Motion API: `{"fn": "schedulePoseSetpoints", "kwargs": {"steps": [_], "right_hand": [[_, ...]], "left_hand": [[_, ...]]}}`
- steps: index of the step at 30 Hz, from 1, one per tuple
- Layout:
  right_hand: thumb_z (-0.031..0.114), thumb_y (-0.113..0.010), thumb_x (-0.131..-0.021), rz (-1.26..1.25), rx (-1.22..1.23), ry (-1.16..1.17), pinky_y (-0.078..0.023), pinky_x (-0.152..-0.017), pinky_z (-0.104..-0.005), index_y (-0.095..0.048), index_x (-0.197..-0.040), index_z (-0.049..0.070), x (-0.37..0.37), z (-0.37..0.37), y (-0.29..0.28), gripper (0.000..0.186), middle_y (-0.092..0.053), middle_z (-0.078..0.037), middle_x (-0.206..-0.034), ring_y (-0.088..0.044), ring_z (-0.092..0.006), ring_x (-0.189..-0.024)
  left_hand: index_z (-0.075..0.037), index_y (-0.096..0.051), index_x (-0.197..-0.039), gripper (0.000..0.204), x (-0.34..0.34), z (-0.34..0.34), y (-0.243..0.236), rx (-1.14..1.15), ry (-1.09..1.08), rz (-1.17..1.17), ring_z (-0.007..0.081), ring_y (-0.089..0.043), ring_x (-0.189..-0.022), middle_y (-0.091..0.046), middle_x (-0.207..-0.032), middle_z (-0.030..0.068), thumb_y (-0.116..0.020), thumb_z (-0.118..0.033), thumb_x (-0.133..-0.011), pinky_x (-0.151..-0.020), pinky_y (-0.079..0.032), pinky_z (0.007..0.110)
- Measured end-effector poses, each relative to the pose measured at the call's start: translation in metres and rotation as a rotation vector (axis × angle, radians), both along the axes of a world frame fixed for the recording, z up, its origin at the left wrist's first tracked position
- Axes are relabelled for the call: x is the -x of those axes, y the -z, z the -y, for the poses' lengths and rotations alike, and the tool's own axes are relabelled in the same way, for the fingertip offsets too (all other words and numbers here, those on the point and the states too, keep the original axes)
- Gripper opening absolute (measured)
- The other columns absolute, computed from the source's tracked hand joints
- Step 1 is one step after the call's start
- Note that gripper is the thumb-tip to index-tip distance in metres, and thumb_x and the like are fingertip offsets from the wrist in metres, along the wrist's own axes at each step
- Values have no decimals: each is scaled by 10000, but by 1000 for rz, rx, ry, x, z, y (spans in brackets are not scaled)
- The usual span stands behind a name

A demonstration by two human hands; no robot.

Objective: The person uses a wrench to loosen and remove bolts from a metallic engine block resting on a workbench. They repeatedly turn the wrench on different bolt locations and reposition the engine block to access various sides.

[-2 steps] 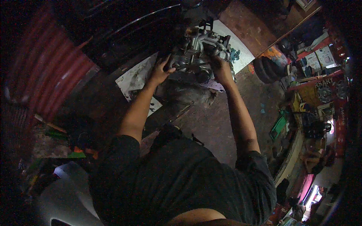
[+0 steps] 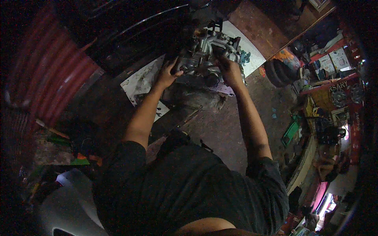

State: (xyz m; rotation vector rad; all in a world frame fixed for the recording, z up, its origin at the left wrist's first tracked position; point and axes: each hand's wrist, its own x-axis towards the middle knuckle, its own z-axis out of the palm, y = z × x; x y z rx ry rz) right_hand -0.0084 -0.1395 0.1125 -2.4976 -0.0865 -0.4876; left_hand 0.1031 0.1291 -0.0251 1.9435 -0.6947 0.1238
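Note:
A grey metal engine (image 2: pixel 208 49) with curved pipes and round castings stands before me at the top. My left hand (image 2: pixel 169 74) rests at its left edge, thumb and forefinger spread apart; the other fingers are lost in shadow. Over the near right side of the engine, my right hand (image 2: pixel 230 70) reaches in with its fingers bent toward the middle. Those fingertips are dark, and whatever they hold cannot be made out. A pale purple cloth (image 2: pixel 223 89) lies at the engine's near side, below my right hand. Under it all is a dark, grimy bulky covering or casing (image 2: pixel 195 100).
White boards (image 2: pixel 143 80) lie on both sides of the engine. A teal part (image 2: pixel 245 57) sits at its right. Black tyres (image 2: pixel 278 72) and cluttered shelves (image 2: pixel 334 86) line the right side. Red corrugated sheeting (image 2: pixel 51 67) stands at left, a grey curved panel (image 2: pixel 71 200) lower left.
The fingers of my right hand have shifted slightly left, toward the middle of the engine. My left hand stays in place.

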Motion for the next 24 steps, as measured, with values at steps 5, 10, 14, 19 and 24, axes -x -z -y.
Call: {"fn": "schedulePoseSetpoints", "kwargs": {"steps": [5, 10, 14, 19, 24], "right_hand": [[280, -561, -873, -241, 373, 45, -484, -678, -474, -635, -1066, 73, -19, 1, -6, 292, -653, -221, -905, -611, -433, -799], [189, -511, -880, 49, 185, -79, -481, -706, -407, -649, -993, 38, -20, 6, 22, 233, -655, -207, -876, -635, -339, -821], [114, -459, -879, -1, -319, 59, -458, -670, -319, -657, -962, 1, -27, 11, 66, 243, -653, -126, -832, -602, -191, -759], [151, -469, -884, -65, -749, 170, -443, -694, -279, -657, -987, -18, -16, 10, 76, 273, -654, -74, -872, -572, -150, -760], [184, -505, -876, -44, -617, 281, -470, -774, -338, -660, -1000, -8, 17, -35, 22, 277, -675, -137, -905, -626, -245, -858]], "left_hand": [[-136, -427, -1394, 789, -9, -2, 4, -24, -25, -30, 368, -366, -1311, -428, -1380, 226, -681, -528, -759, -1078, -296, 423], [-102, -411, -1399, 825, 2, -1, -16, -68, -45, 50, 357, -343, -1330, -420, -1392, 220, -685, -538, -755, -1088, -279, 419], [-107, -397, -1408, 817, -2, -3, -12, -52, -46, 174, 341, -359, -1325, -424, -1394, 208, -707, -492, -758, -1088, -283, 408], [-108, -394, -1410, 803, 3, 1, -22, -60, -33, 11, 332, -363, -1324, -423, -1397, 203, -719, -452, -761, -1085, -289, 403], [-101, -384, -1415, 830, 4, -8, -20, -43, -27, -52, 332, -381, -1313, -420, -1397, 215, -718, -472, -752, -1075, -302, 400]]}}
